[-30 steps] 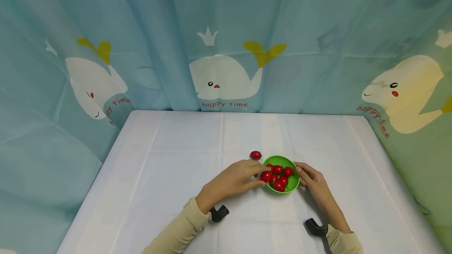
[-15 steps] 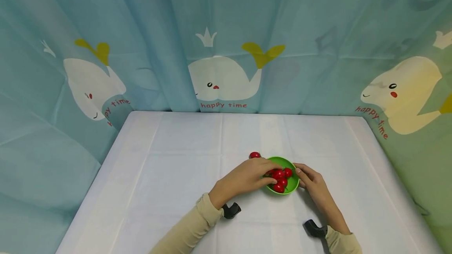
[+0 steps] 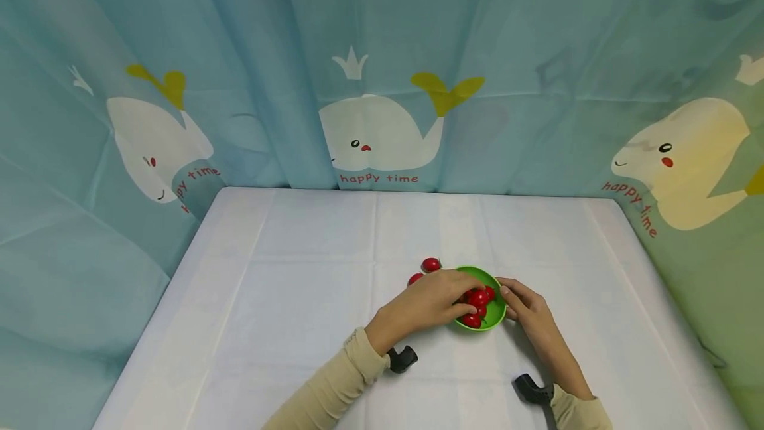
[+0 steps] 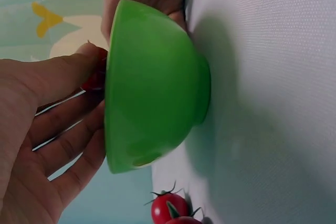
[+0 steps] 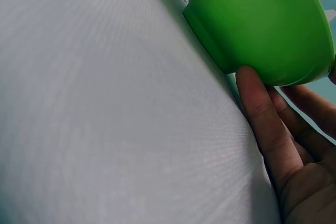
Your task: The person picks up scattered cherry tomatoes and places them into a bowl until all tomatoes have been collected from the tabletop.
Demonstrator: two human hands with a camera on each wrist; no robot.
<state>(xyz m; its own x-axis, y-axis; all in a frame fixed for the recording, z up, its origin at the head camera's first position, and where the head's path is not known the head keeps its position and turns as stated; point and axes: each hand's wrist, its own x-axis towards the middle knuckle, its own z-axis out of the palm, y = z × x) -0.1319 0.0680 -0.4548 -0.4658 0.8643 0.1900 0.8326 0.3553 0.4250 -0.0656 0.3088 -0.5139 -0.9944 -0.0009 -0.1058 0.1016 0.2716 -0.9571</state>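
Note:
A small green bowl (image 3: 495, 314) on the white table holds several red cherry tomatoes (image 3: 471, 321). Over its left side, my left hand (image 3: 426, 300) pinches one cherry tomato (image 3: 479, 298) between thumb and fingers. That tomato (image 4: 94, 74) shows just above the rim in the left wrist view, while the other fingertips are hidden behind the bowl wall. My right hand (image 3: 528, 307) holds the bowl from the right, thumb at the rim. Its fingers (image 5: 262, 108) lie against the outside, low near the base, in the right wrist view.
Behind the left hand, a cherry tomato (image 3: 431, 265) and another, partly hidden tomato (image 3: 416, 279) lie on the table (image 3: 310, 284). A blue-green curtain (image 3: 507, 32) with whale prints hangs around the table's far and side edges.
My left hand has moved right with the pinched tomato, from the bowl's left rim to over its inside. A second tomato on the table has come into sight behind it. The right hand stays.

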